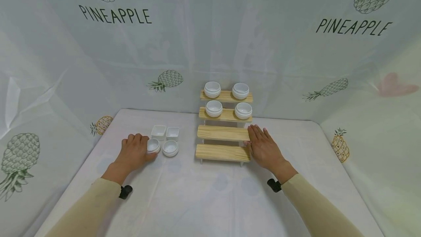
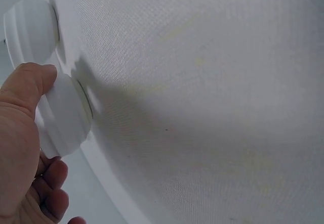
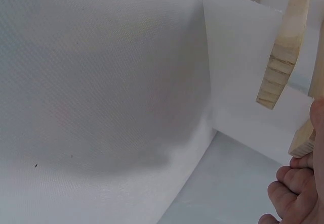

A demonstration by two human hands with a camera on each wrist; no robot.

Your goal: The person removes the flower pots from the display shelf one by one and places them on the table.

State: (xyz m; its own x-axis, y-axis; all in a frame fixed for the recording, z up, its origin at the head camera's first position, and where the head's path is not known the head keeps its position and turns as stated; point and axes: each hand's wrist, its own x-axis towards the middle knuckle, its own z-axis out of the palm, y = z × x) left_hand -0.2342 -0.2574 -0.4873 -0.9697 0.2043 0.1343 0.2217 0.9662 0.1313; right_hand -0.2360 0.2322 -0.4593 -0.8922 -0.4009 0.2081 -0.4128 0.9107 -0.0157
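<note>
My left hand [image 1: 133, 153] grips a small round white bowl [image 1: 152, 146] at the left of the table. In the left wrist view the thumb presses on the side of that bowl [image 2: 63, 115], with the other fingers curled at its far side. A second round bowl [image 1: 170, 148] stands just right of it. My right hand [image 1: 264, 149] rests with straight fingers against the right ends of the lower steps of a four-step wooden stand [image 1: 223, 133]. In the right wrist view its fingers [image 3: 291, 188] lie by a plank's end [image 3: 302, 140].
Two square white dishes [image 1: 159, 132] sit behind the round bowls. On the stand's top step are two round white bowls [image 1: 212, 89], and two more [image 1: 243, 110] stand on the step below. A pineapple-print cloth [image 1: 223, 39] hangs behind the table [image 1: 197, 200].
</note>
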